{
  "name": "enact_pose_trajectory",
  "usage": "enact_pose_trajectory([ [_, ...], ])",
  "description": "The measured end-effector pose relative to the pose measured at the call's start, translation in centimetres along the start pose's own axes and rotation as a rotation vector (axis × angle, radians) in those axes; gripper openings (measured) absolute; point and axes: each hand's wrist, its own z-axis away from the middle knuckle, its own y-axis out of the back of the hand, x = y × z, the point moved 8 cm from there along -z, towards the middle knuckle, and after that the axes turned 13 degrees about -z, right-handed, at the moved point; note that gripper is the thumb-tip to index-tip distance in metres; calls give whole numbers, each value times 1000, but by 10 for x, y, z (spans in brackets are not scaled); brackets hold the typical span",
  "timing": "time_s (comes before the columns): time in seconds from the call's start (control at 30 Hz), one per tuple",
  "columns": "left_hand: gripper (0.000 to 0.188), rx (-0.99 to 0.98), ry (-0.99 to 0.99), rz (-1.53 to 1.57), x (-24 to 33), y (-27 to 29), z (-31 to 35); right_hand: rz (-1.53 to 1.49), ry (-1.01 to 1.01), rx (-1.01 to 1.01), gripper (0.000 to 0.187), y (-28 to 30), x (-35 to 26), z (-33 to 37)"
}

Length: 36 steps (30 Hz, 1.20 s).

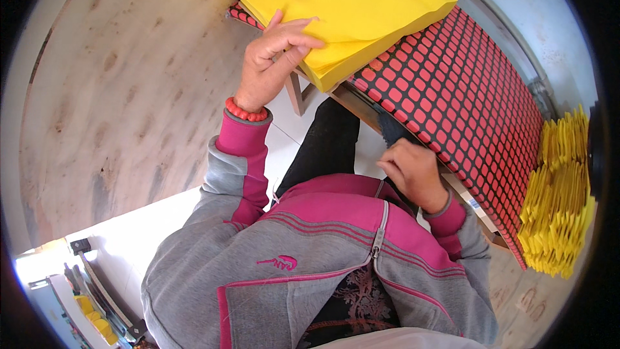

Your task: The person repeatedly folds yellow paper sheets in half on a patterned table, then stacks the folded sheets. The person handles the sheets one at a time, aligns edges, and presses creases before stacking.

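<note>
A thick stack of yellow sheets [349, 0] lies at the top of the view, on a board covered in red-and-black patterned cloth [465, 84]. At the stack's near left corner is my left hand [271, 58], its thumb and forefinger closed on the edge of the top sheet, which stands slightly apart from those below. The other fingers are raised. My right hand [416, 174] is curled in front of my body, just below the board's near edge. A dark blue cloth [391, 129] hangs right beside its fingers; whether they hold anything is hidden.
A wooden panel [123, 90] fills the left side. Folded yellow pieces [558, 200] are packed in a row at the far right, next to the patterned board. A pale wall [549, 19] rises behind. At lower left, yellow items [97, 323] lie near a dark frame.
</note>
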Motion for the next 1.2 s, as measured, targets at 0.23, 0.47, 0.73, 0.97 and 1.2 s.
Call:
enact_pose_trajectory([
  [0.23,24,-27,73,71,-4,6,-6,25,339,138,14,67,-54,-104],
  [0.47,25,-101,80,27,-6,3,-7,33,405,116,14,57,-55,-136],
  [0.73,26,-105,70,73,-11,3,-5,312,690,23,26,34,-73,-167],
  [0.97,25,-104,106,95,-10,4,-4,61,634,-44,18,27,-51,-168],
  [1.2,25,-91,100,95,-7,5,-4,-34,595,12,16,21,-38,-167],
])
